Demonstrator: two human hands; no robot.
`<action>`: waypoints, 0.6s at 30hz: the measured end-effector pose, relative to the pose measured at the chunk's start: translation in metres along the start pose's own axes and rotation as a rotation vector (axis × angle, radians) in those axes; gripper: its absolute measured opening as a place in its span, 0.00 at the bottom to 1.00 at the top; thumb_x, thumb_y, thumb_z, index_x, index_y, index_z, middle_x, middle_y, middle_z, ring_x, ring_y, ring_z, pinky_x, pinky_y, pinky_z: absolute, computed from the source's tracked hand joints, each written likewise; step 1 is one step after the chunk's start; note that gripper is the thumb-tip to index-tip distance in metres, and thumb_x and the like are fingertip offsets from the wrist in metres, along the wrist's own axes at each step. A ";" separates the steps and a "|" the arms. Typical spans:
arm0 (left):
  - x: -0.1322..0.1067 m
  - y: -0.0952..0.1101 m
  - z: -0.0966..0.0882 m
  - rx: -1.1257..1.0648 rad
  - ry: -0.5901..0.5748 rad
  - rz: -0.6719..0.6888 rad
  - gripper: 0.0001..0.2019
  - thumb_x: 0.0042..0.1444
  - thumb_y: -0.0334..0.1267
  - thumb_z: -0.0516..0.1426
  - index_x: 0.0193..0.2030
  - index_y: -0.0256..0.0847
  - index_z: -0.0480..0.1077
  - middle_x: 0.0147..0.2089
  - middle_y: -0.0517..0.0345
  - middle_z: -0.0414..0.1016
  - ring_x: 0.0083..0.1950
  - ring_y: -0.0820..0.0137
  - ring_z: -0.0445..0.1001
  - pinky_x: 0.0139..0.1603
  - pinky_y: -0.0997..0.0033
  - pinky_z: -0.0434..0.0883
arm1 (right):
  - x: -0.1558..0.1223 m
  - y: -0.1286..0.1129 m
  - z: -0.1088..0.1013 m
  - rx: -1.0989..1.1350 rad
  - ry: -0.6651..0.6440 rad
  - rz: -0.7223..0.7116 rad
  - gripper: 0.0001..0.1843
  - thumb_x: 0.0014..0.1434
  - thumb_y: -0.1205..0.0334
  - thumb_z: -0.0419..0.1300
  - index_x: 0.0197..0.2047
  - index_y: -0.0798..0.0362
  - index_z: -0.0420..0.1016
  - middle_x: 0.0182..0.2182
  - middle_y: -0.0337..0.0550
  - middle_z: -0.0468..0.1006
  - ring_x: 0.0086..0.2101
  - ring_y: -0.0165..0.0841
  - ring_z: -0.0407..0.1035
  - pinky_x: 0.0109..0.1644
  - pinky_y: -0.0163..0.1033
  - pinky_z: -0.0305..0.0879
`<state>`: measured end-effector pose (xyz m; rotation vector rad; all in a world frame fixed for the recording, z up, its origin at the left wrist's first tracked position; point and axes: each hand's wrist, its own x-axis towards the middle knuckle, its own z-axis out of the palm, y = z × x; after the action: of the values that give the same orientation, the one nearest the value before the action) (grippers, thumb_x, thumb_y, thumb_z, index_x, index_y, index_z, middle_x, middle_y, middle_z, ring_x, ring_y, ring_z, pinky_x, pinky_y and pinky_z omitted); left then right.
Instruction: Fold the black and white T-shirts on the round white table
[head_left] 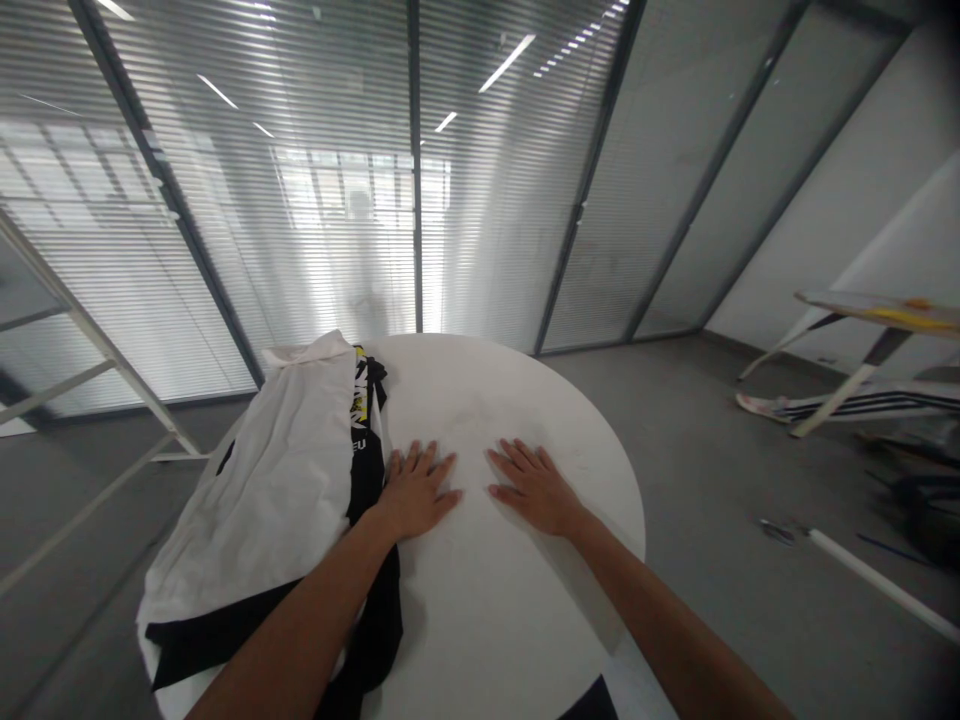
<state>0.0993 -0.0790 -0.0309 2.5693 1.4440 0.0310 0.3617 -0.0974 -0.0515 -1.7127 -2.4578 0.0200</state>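
Both left hand point(416, 492) and right hand point(534, 488) rest open, flat on a round white table point(480, 400).

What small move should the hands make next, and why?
Probably slide the left hand slightly leftward onto the black garment, smoothing it: that hand sits at its edge, beside the white garment, while the right hand lies flat on the white round table.

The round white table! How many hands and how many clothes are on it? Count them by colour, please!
On the round white table:
Hands: 2 (left hand, right hand)
White clothes: 1 (white shirt)
Black clothes: 1 (black garment with yellow print; it lies partly under the shirt, so there could be more)
Total: 4
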 end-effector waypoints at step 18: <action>-0.001 0.001 -0.003 -0.003 -0.005 0.003 0.37 0.60 0.65 0.35 0.73 0.52 0.44 0.75 0.48 0.37 0.74 0.47 0.34 0.67 0.36 0.37 | 0.000 0.003 0.003 0.027 0.021 -0.008 0.37 0.63 0.34 0.40 0.70 0.40 0.50 0.70 0.42 0.48 0.67 0.47 0.43 0.67 0.59 0.39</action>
<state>0.0991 -0.0802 -0.0273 2.5672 1.4380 0.0271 0.3638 -0.0958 -0.0545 -1.6842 -2.4381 0.0342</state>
